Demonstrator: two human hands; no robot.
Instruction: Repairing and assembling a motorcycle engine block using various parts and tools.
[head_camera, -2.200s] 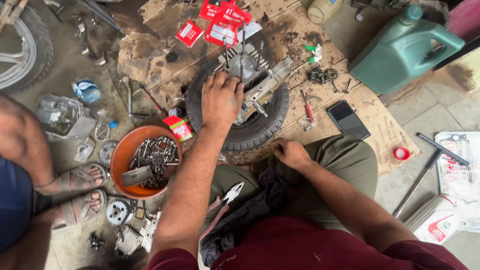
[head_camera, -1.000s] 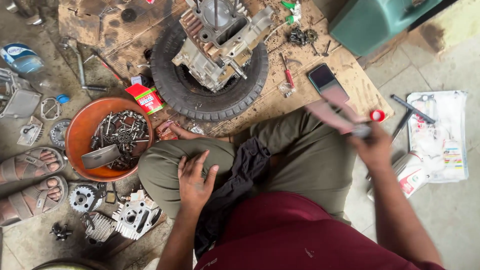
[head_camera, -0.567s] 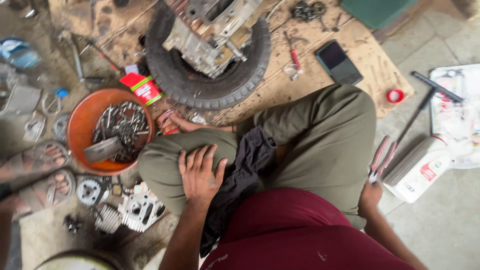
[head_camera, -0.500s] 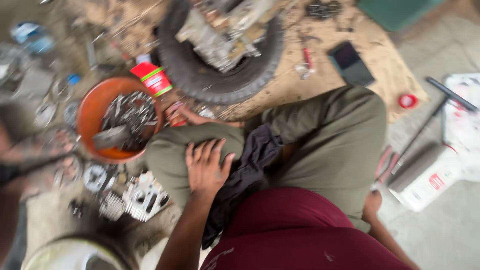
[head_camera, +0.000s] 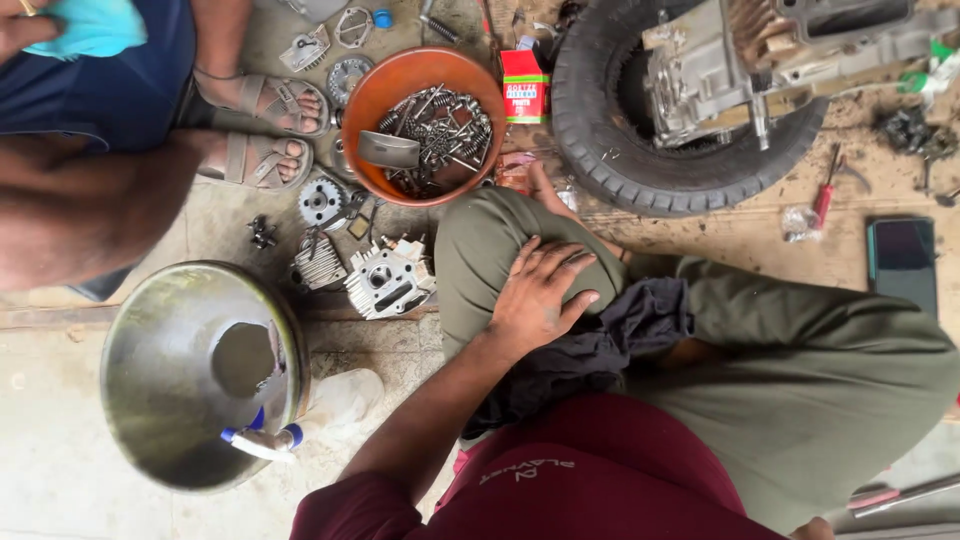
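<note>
I sit cross-legged on the ground in olive trousers. My left hand lies flat on my left knee with the fingers spread and nothing in it. A dark cloth is bunched in my lap just right of that hand. My right hand is out of the frame. Ahead of the knee stands an orange bowl full of bolts and small metal parts. A black tyre lies flat with an engine block resting on it.
A steel basin with a plastic bottle sits at lower left. A finned cylinder head and a gear lie by my knee. Another person's sandalled feet are at upper left. A phone and a small red box lie nearby.
The view has swung left and down, bringing the basin and the other person into view. My right hand, earlier out by the tools on the right, has left the frame. My left hand stays on the knee.
</note>
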